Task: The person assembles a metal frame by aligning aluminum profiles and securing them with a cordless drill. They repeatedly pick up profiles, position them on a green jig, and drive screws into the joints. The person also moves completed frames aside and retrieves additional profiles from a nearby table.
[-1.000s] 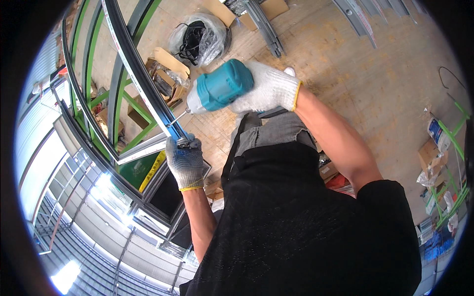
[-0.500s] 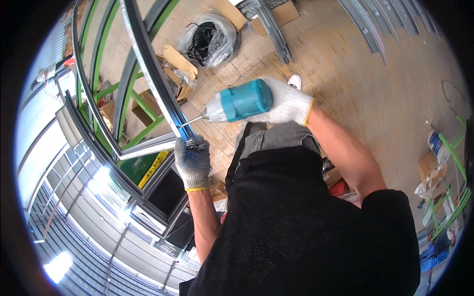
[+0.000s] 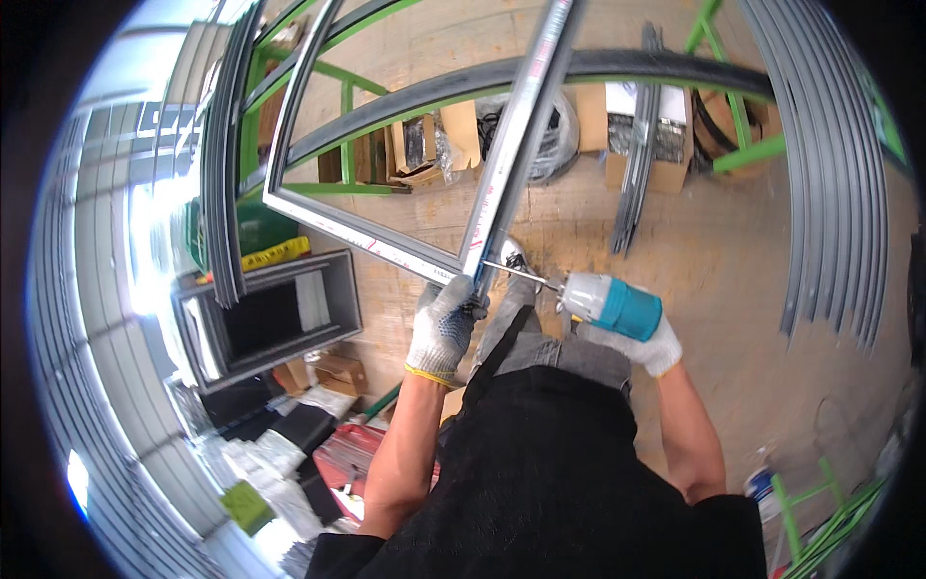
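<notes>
In my gloved right hand (image 3: 648, 349) is a teal and grey power drill (image 3: 622, 307). Its long thin bit (image 3: 521, 272) points left, with the tip at the blue strip (image 3: 479, 268) on the outer side of a window frame's corner. My gloved left hand (image 3: 444, 330) wraps round that corner of the window frame (image 3: 357, 232) from below. White film with printing covers the frame's near faces. The fingers of my right hand are mostly hidden behind the drill.
The frame lies across a green rack with black-padded bars (image 3: 415, 114). Long grey profiles (image 3: 834, 193) stand at the right, more (image 3: 224, 174) at the left. Open cardboard boxes (image 3: 463, 135) and a plastic-wrapped bundle (image 3: 555, 140) sit beyond. A dark rectangular frame (image 3: 338, 289) is at left.
The view has swung, so the frame and both hands appear farther right and the frame leans differently. The drill stays in my right hand, its bit still at the frame's corner.
</notes>
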`<control>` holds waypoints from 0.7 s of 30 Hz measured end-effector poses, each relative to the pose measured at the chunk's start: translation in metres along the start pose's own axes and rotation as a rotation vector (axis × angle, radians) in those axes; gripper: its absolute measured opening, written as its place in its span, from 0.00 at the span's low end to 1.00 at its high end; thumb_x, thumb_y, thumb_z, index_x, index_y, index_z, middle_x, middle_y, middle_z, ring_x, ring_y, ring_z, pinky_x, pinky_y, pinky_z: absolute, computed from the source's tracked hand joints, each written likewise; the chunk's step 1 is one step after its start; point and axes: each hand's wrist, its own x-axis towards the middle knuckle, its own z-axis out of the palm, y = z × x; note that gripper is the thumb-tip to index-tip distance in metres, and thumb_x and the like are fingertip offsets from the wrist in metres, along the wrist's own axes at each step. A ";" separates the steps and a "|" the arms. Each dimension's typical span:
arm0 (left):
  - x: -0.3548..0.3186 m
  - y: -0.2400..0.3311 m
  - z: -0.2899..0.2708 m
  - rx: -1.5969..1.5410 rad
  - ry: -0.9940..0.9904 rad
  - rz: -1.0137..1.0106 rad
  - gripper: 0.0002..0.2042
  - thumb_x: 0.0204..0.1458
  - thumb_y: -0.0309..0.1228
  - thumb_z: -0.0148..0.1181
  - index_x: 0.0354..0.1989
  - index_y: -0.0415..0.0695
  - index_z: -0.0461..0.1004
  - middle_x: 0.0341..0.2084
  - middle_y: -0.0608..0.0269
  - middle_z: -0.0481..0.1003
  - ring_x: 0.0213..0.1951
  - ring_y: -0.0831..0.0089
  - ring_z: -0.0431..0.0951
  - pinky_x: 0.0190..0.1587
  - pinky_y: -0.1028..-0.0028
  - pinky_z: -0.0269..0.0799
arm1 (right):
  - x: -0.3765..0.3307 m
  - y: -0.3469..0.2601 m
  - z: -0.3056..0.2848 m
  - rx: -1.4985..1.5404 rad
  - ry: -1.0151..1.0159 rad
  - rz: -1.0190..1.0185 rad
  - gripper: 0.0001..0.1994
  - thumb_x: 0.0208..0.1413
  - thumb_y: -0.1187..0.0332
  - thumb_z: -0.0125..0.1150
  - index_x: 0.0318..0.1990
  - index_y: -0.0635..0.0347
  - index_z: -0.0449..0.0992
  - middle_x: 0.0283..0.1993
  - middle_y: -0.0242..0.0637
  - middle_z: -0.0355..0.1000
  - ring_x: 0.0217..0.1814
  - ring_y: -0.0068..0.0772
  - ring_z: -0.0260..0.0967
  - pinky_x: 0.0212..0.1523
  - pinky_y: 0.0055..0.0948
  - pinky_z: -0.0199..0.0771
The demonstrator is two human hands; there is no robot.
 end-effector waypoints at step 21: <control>-0.011 0.027 0.021 0.031 0.046 -0.076 0.17 0.58 0.33 0.67 0.48 0.33 0.75 0.33 0.59 0.79 0.30 0.76 0.75 0.34 0.75 0.72 | 0.006 -0.020 0.008 -0.516 0.161 -0.299 0.18 0.47 0.73 0.79 0.48 0.53 0.87 0.45 0.33 0.84 0.44 0.34 0.81 0.43 0.32 0.79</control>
